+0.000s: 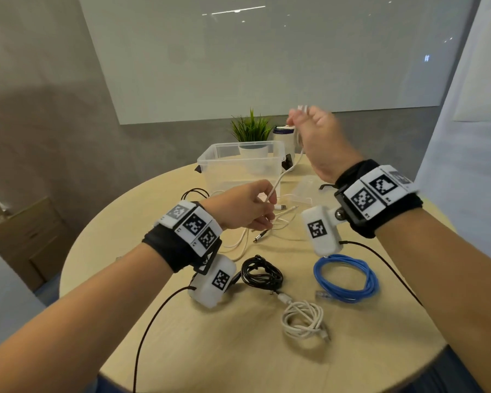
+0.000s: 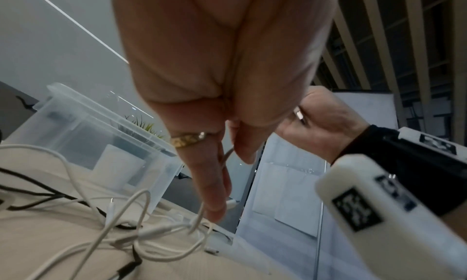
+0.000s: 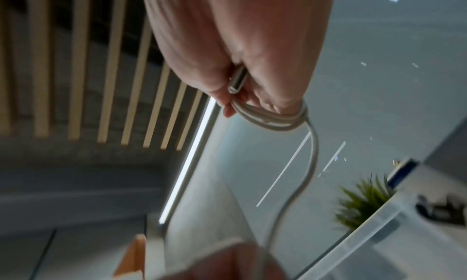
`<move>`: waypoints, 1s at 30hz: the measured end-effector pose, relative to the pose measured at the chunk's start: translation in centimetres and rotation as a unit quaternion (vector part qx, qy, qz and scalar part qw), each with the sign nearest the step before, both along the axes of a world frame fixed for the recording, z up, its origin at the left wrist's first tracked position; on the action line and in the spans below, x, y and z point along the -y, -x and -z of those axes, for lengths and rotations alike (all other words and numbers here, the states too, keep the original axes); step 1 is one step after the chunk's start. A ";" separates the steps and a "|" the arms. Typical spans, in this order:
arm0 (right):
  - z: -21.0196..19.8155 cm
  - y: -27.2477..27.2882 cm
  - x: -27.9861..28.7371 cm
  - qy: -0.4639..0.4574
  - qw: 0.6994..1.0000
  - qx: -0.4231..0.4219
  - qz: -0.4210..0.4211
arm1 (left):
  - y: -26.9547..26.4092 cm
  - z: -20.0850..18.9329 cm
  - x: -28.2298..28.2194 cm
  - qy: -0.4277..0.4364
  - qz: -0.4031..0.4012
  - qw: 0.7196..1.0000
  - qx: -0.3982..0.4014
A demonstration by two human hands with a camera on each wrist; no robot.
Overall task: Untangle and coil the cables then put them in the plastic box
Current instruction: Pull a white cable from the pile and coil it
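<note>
My right hand [image 1: 309,123] is raised above the table and grips loops of a white cable [image 3: 275,122] with its metal plug [image 3: 236,80] in the fist. The same white cable [image 1: 288,168] runs down to my left hand [image 1: 255,205], whose fingers [image 2: 215,184] pinch it just above a tangle of white and black cables [image 1: 270,222]. The clear plastic box [image 1: 241,163] stands behind the hands. Three coils lie near me: black [image 1: 262,272], blue [image 1: 346,279] and white [image 1: 304,319].
The round wooden table [image 1: 238,350] holds the box's clear lid [image 1: 304,188] at the right of the box. A potted plant [image 1: 251,131] and a white canister [image 1: 284,134] stand at the far edge. Thin black sensor leads [image 1: 380,256] trail from both wrists.
</note>
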State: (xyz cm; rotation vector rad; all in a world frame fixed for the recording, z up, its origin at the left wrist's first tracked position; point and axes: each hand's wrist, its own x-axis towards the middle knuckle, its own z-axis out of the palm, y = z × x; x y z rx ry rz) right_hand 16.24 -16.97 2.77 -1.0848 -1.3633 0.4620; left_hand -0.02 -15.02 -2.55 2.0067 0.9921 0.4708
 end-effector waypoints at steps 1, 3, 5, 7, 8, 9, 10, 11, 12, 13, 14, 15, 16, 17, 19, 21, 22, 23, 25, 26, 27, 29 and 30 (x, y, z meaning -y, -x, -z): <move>0.2 -0.1 0.0 0.011 0.996 0.077 0.032 | 0.1 -0.2 0.0 -0.001 0.000 1.000 0.008; 0.7 -0.4 -0.1 0.044 0.978 0.197 0.062 | 0.2 -0.7 0.0 -0.004 -0.001 0.999 0.036; 1.1 -0.5 -0.1 0.078 0.963 0.250 0.063 | 0.2 -1.2 -0.1 -0.016 -0.003 0.998 0.064; 1.5 -0.3 0.0 0.112 0.961 0.249 0.036 | 0.2 -1.7 -0.2 -0.034 -0.009 0.995 0.092; 1.7 -0.2 0.0 0.128 0.960 0.247 0.019 | 0.1 -1.9 -0.3 -0.043 -0.014 0.993 0.108; 1.9 -0.1 0.0 0.140 0.960 0.244 0.004 | 0.1 -2.1 -0.5 -0.051 -0.022 0.991 0.122; 2.2 -0.1 -0.1 0.145 0.961 0.235 -0.009 | 0.1 -2.2 -0.6 -0.057 -0.030 0.989 0.135; 2.4 -0.1 -0.1 0.146 0.964 0.222 -0.020 | 0.2 -2.3 -0.8 -0.066 -0.039 0.987 0.142; 2.5 -0.2 -0.2 0.145 0.967 0.208 -0.028 | 0.2 -2.3 -1.1 -0.082 -0.050 0.985 0.143; 2.6 -0.2 -0.4 0.144 0.970 0.193 -0.038 | 0.3 -2.4 -1.2 -0.104 -0.063 0.983 0.140; 2.6 -0.2 -0.4 0.144 0.972 0.178 -0.050 | 0.5 -2.5 -1.4 -0.124 -0.076 0.980 0.139; 2.6 -0.2 -0.4 0.144 0.974 0.164 -0.065 | 0.5 -2.7 -1.6 -0.139 -0.089 0.976 0.142; 2.6 -0.2 -0.3 0.145 0.974 0.157 -0.081 | 0.5 -2.8 -1.7 -0.151 -0.099 0.972 0.150; 2.5 -0.2 -0.2 0.145 0.972 0.159 -0.092 | 0.5 -2.9 -1.8 -0.162 -0.109 0.968 0.157; 2.4 -0.1 -0.1 0.144 0.967 0.181 -0.108 | 0.2 -2.8 -2.0 -0.187 -0.133 0.961 0.153; 2.5 0.0 -0.2 0.143 0.965 0.179 -0.125 | 0.0 -2.4 -2.4 -0.197 -0.149 0.960 0.129; 2.6 0.0 -0.3 0.140 0.968 0.168 -0.125 | -0.1 -2.1 -2.6 -0.193 -0.150 0.963 0.112; 2.7 -0.1 -0.4 0.135 0.972 0.153 -0.118 | -0.2 -1.8 -2.8 -0.179 -0.145 0.969 0.090; 3.0 -0.3 -0.9 0.132 0.979 0.109 -0.106 | -0.3 -1.2 -2.7 -0.150 -0.115 0.981 0.032; 3.1 -0.4 -1.1 0.137 0.981 0.086 -0.108 | -0.5 -0.8 -2.7 -0.147 -0.099 0.984 0.006; 3.2 -0.5 -1.2 0.145 0.981 0.065 -0.114 | -0.6 -0.5 -2.7 -0.147 -0.087 0.985 -0.019; 3.5 -0.8 -1.4 0.166 0.978 0.037 -0.121 | -0.8 0.0 -2.6 -0.141 -0.076 0.986 -0.048; 3.7 -1.0 -1.4 0.176 0.976 0.025 -0.123 | -0.9 0.2 -2.7 -0.130 -0.078 0.987 -0.053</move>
